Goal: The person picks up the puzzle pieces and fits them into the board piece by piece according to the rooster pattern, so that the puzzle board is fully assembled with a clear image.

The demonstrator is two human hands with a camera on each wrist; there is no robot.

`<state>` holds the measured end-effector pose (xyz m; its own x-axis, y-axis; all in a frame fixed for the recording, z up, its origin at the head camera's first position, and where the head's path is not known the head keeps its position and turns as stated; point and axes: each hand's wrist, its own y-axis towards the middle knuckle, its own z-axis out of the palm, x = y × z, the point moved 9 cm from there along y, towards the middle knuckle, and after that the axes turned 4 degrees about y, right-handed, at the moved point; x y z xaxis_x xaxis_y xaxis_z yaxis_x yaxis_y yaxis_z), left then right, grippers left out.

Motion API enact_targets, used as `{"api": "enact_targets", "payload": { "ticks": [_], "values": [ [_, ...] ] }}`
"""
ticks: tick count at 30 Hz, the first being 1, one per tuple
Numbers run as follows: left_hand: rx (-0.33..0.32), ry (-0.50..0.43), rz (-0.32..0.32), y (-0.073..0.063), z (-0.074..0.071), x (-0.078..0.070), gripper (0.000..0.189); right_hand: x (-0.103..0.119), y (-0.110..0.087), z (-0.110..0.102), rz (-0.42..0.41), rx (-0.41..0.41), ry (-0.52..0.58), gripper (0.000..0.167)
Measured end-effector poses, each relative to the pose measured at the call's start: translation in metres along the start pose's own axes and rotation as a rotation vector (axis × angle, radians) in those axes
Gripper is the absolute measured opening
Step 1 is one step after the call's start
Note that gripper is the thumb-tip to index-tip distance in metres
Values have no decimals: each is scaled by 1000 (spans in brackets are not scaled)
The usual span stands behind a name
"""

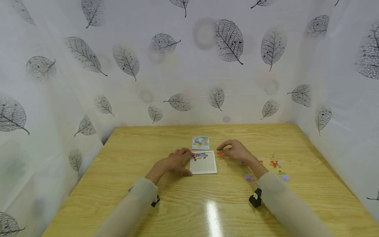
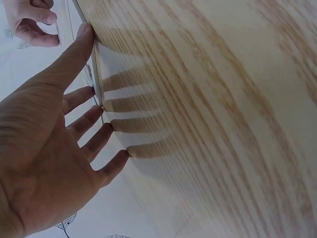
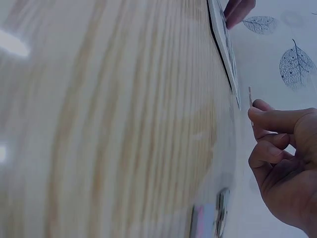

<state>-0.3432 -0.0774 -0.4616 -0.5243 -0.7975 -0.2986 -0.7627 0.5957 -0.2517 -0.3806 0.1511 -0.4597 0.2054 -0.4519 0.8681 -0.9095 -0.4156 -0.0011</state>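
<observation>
A white-framed puzzle tray (image 1: 203, 172) lies on the table, with a few joined colourful pieces (image 1: 200, 156) along its upper left inside. My left hand (image 1: 175, 162) rests at the tray's left edge, its fingers spread and thumb at the lower corner; the left wrist view shows the straight fingers (image 2: 92, 119) touching the frame and table. To the right of the tray, my right hand (image 1: 237, 151) pinches a red and green puzzle piece (image 1: 220, 152) between thumb and fingertips. In the right wrist view the piece (image 3: 250, 94) appears edge-on, raised off the table.
A picture card (image 1: 200, 143) lies just behind the tray. Several loose puzzle pieces are scattered right of my right forearm, among them an orange one (image 1: 275, 164), a green and lilac one (image 1: 283, 176) and a purple one (image 1: 249, 177). A leaf-patterned curtain (image 1: 189, 65) encloses the table.
</observation>
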Motion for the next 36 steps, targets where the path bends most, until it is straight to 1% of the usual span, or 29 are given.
{"api": "enact_targets", "payload": {
  "ticks": [3, 11, 17, 19, 24, 28, 31, 36],
  "values": [
    [-2, -2, -2, 0, 0, 0, 84, 3, 4, 6, 0, 9, 10, 29],
    [-3, 1, 10, -1, -1, -3, 84, 16, 11, 21, -19, 19, -18, 26],
    [-1, 1, 7, -1, -2, -4, 84, 17, 18, 31, -4, 23, -24, 25],
    [-2, 0, 5, -1, -1, -4, 83, 17, 20, 33, -2, 20, -48, 24],
    [1, 4, 7, 1, 1, -2, 82, 16, 24, 36, 12, 5, -127, 23],
    [-5, 7, 9, 1, 1, -1, 81, 17, 26, 38, 19, -11, -162, 24],
    [-10, 11, 5, 1, 1, -1, 81, 20, 27, 39, 9, -21, -163, 24],
    [-10, 21, 1, 0, 1, -1, 81, 19, 27, 41, 41, -37, -149, 22]
  ]
}}
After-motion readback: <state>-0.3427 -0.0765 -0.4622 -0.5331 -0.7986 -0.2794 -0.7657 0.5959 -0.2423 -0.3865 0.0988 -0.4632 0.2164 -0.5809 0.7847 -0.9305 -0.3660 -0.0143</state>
